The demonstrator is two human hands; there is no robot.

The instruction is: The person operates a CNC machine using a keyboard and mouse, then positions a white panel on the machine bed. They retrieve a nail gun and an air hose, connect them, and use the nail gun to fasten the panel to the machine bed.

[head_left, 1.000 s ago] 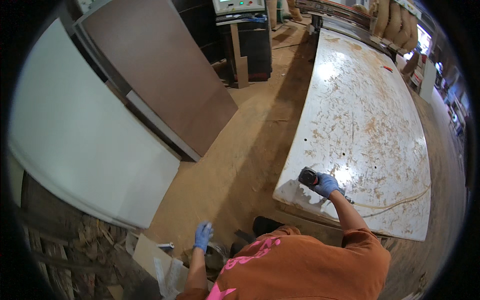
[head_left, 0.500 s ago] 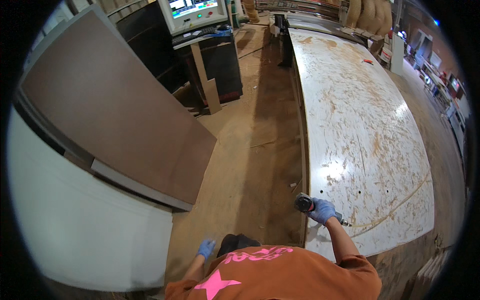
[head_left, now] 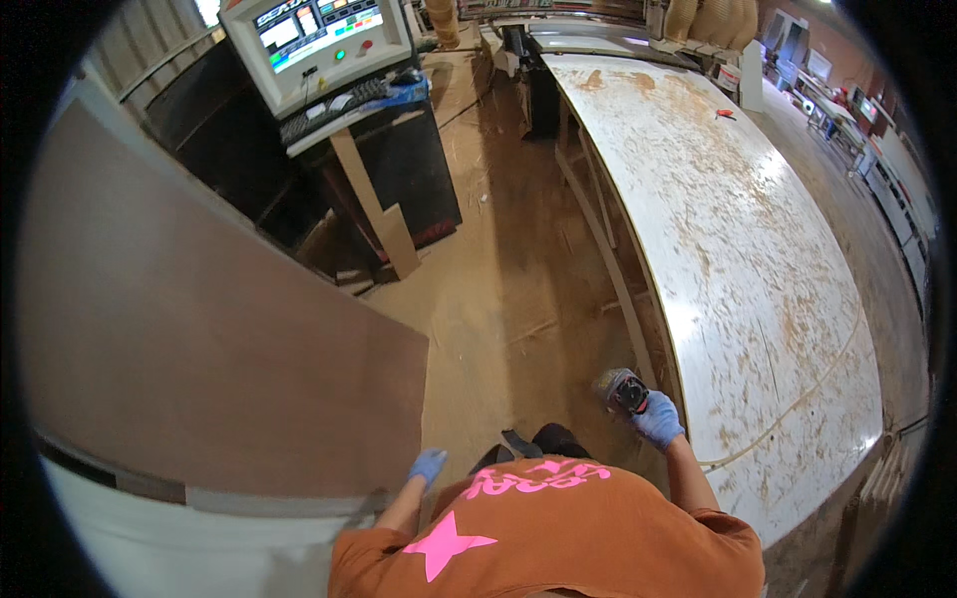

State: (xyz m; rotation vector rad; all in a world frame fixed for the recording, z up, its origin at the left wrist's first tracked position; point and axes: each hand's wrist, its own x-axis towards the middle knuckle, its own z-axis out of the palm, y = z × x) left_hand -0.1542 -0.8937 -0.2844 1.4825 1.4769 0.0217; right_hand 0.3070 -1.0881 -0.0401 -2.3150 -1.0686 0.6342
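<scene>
My right hand (head_left: pixel 658 421), in a blue glove, grips a small black-and-red power tool with a round head (head_left: pixel 630 393), which looks like an air sander. The tool is over the aisle floor, just left of the white table's edge. A pale yellow hose (head_left: pixel 768 431) curves across the tabletop toward that hand. My left hand (head_left: pixel 428 464), also gloved in blue, hangs low at my side near the corner of a large brown panel (head_left: pixel 239 329). Its fingers are too blurred to make out, and nothing is visible in it.
A long white table (head_left: pixel 698 189) strewn with wood shavings runs along my right. A small red-handled tool (head_left: pixel 725 115) lies at its far end. Ahead on the left stands a control console (head_left: pixel 309 60) with a screen and keyboard. Brown dust covers the aisle floor (head_left: pixel 498 269).
My right hand has brought the sander off the tabletop and out over the aisle. My view has turned and moved forward, so the console and brown panel appear nearer.
</scene>
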